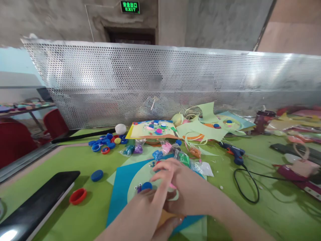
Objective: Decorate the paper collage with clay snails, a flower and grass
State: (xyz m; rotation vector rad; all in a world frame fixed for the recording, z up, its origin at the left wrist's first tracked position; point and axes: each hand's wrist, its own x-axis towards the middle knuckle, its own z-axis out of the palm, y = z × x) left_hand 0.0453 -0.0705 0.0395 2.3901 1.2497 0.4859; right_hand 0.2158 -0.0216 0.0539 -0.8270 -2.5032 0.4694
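A blue paper sheet [117, 187] lies before me with a pale green round [134, 177] on it. The round carries a blue bottle cap [146, 186] and a small purple clay piece with googly eyes [138, 188]. My left hand [144, 209] rests over the round, index finger and thumb spread apart, with an orange piece [165, 217] showing between them. My right hand [184, 180] crosses from the right, its fingers bent and closed near a bit of red at the round's top. Whatever lies under those fingertips is hidden. The hands overlap.
Bags of coloured clay [184, 159] lie behind the sheet. Several bottle caps [110, 142] are heaped left of them, near finished pictures [157, 129]. A glue gun [234, 152] with its cord lies right; a black phone-like device [37, 204] and red cap [78, 196] lie left.
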